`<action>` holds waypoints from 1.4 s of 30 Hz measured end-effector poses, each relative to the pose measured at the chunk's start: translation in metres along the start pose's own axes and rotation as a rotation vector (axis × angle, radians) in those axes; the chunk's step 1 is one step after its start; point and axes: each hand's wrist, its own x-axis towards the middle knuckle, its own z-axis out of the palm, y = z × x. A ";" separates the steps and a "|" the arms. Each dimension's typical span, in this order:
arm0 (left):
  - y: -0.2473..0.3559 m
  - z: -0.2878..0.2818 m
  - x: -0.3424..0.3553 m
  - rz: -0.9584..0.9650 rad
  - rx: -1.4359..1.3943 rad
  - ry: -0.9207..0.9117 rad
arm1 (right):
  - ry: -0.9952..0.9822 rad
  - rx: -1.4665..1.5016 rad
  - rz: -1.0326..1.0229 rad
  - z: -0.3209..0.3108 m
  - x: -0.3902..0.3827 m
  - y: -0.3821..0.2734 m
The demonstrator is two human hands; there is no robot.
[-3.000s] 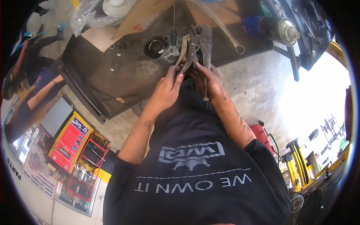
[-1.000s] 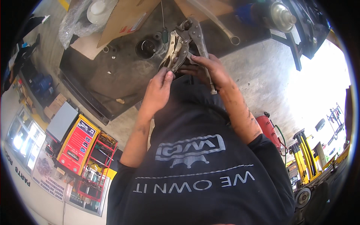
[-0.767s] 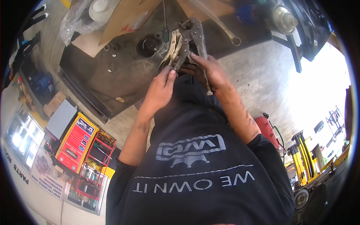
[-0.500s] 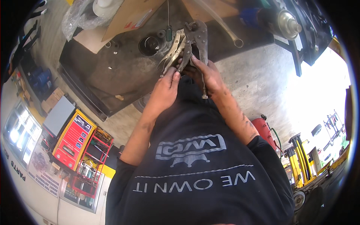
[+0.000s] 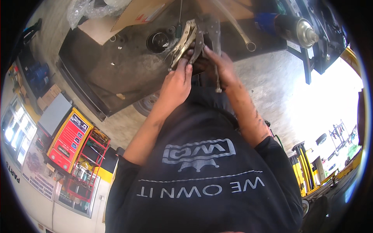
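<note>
Two metal locking pliers are bunched together above the dark metal bench [image 5: 97, 77]: a smaller silver pair [image 5: 184, 40] and a larger, darker pair [image 5: 211, 37], slightly blurred. My left hand [image 5: 176, 85] is closed on the lower ends of the pliers, thumb and forefinger pressed near the silver pair. My right hand [image 5: 223, 70] wraps round the darker pair, its fingertips hidden behind the tools. Just beyond them lie a round dark opening or cup [image 5: 158, 42] and a screwdriver with a dark green handle [image 5: 178, 31].
Cardboard [image 5: 136, 17], bubble wrap [image 5: 79, 11], a long ring wrench [image 5: 237, 33] and a blue spray can [image 5: 291, 31] rest on the bench. A red-and-yellow cabinet [image 5: 68, 141] stands lower left. Yellow lift equipment [image 5: 305, 167] is at right.
My hands and both pliers have shifted up and to the right over the last half second, the silver pair now higher. A co-worker seen at the left three seconds ago has mostly left view.
</note>
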 end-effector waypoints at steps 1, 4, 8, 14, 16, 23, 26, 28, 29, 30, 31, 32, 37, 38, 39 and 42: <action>0.008 0.000 0.008 0.018 0.004 0.044 | -0.001 -0.005 0.002 -0.005 0.009 -0.006; 0.013 -0.004 0.027 0.005 0.034 0.097 | -0.122 -0.002 -0.015 -0.012 0.036 -0.022; 0.018 -0.009 0.029 -0.047 0.060 0.107 | -0.144 0.017 0.005 -0.007 0.034 -0.027; 0.012 0.002 0.027 0.064 0.054 0.248 | -0.173 0.018 0.019 -0.013 0.036 -0.023; 0.012 0.003 0.028 0.048 0.066 0.232 | -0.177 0.009 0.017 -0.015 0.037 -0.023; 0.012 0.007 0.031 -0.003 0.011 0.173 | -0.045 -0.039 0.069 -0.010 0.039 -0.023; 0.013 0.008 0.031 -0.056 -0.003 0.139 | -0.020 -0.071 0.076 -0.009 0.038 -0.024; 0.010 0.011 0.032 -0.008 0.009 0.179 | -0.017 -0.083 0.083 -0.011 0.040 -0.022; 0.008 0.013 0.032 0.041 0.020 0.222 | -0.006 -0.081 0.089 -0.012 0.041 -0.021; 0.008 0.013 0.033 0.041 0.020 0.220 | 0.006 -0.081 0.096 -0.010 0.041 -0.021; 0.008 0.013 0.033 0.023 0.020 0.205 | 0.008 -0.079 0.095 -0.008 0.040 -0.022; 0.008 0.013 0.033 0.005 0.019 0.189 | 0.045 -0.124 0.098 -0.006 0.038 -0.024; 0.011 0.013 0.033 0.038 -0.029 0.209 | 0.121 -0.104 0.066 -0.001 0.038 -0.024; 0.010 0.014 0.033 0.016 -0.037 0.193 | 0.107 -0.122 0.071 -0.002 0.039 -0.023; 0.009 0.014 0.033 0.016 -0.037 0.192 | 0.094 -0.140 0.077 -0.002 0.039 -0.023; 0.008 0.015 0.032 -0.012 -0.039 0.172 | 0.104 -0.141 0.090 0.001 0.037 -0.026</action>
